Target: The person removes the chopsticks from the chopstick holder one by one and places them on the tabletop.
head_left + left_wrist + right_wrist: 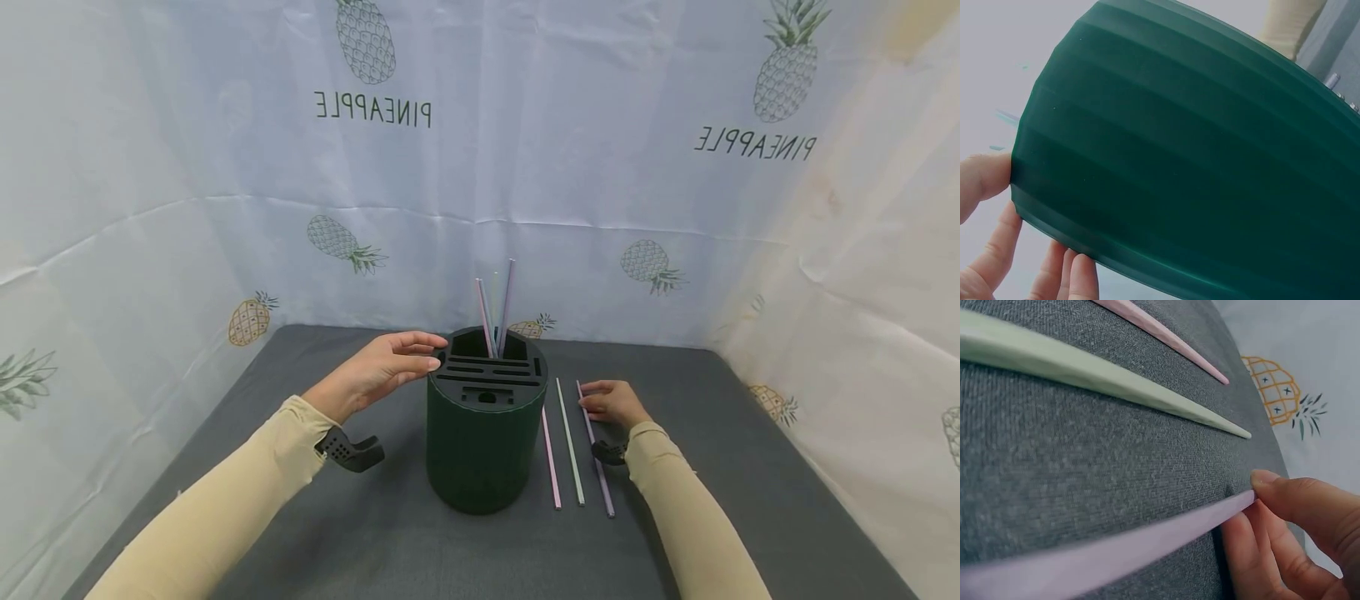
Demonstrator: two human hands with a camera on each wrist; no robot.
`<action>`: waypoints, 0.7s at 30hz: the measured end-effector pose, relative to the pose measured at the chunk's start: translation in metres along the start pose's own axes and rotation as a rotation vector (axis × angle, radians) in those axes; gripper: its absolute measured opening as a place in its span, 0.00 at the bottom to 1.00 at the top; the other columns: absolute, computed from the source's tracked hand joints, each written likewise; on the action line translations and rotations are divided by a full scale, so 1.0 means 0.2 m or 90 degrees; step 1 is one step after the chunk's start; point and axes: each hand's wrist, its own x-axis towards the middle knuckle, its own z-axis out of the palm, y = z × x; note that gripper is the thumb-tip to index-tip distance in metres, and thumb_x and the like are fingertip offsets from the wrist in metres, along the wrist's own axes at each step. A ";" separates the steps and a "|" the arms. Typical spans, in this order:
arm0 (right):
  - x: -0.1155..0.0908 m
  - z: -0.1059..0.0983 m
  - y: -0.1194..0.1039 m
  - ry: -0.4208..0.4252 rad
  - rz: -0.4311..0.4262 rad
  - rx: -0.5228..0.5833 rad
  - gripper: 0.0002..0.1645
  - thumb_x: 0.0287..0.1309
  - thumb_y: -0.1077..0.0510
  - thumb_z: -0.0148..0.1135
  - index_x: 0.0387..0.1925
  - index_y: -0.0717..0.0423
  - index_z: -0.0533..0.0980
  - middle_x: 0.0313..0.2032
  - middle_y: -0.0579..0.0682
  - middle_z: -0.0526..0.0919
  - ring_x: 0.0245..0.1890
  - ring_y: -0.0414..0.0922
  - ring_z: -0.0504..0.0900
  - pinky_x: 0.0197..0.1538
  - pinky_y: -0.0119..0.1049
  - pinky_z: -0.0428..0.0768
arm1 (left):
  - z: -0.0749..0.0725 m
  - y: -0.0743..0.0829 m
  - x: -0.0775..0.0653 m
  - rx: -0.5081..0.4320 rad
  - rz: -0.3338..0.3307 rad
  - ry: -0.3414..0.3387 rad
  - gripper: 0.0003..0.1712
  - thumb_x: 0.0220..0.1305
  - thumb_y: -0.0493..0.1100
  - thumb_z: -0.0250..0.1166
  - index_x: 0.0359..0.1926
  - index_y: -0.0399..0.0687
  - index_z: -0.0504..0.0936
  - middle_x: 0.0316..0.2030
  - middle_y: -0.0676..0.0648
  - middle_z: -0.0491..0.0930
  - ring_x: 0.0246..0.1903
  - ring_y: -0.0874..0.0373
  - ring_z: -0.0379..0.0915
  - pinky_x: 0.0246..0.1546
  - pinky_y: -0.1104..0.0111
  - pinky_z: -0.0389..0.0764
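A dark green utensil holder point(483, 450) stands upright, its black top point(491, 372) cut with slots and one large opening. My left hand point(375, 371) rests on its left rim, fingers fairly straight; in the left wrist view the fingertips point(1082, 275) touch the edge of the holder's wall point(1166, 144). To the right of the holder, my right hand point(615, 402) pinches the far, thin end of a purple chopstick point(1147, 540) between thumb and fingers. Its thicker end points toward me. Beside it lie a green chopstick point(570, 442) and a pink chopstick point(551, 458), roughly parallel.
Several chopsticks point(504, 304) stand in the holder's large opening, leaning slightly. A dark grey cloth point(360, 525) covers the table. White curtains point(570, 150) with pineapple prints hang behind and at both sides. A black wrist device point(351, 450) sits under the left wrist.
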 end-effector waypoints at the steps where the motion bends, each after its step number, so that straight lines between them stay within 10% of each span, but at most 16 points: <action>1: 0.00 0.00 0.00 0.000 0.002 -0.004 0.25 0.57 0.69 0.64 0.57 0.73 0.73 0.43 0.61 0.84 0.35 0.41 0.84 0.39 0.37 0.86 | 0.00 0.00 0.00 0.000 0.000 -0.001 0.30 0.65 0.36 0.62 0.67 0.37 0.67 0.69 0.40 0.61 0.69 0.46 0.57 0.71 0.53 0.60; 21: 0.03 0.05 -0.02 0.050 0.041 -0.063 0.25 0.51 0.69 0.69 0.52 0.70 0.77 0.30 0.50 0.84 0.23 0.37 0.81 0.29 0.31 0.85 | 0.00 -0.01 0.01 -0.002 0.001 0.003 0.30 0.65 0.35 0.62 0.66 0.36 0.67 0.69 0.40 0.62 0.68 0.46 0.58 0.71 0.52 0.60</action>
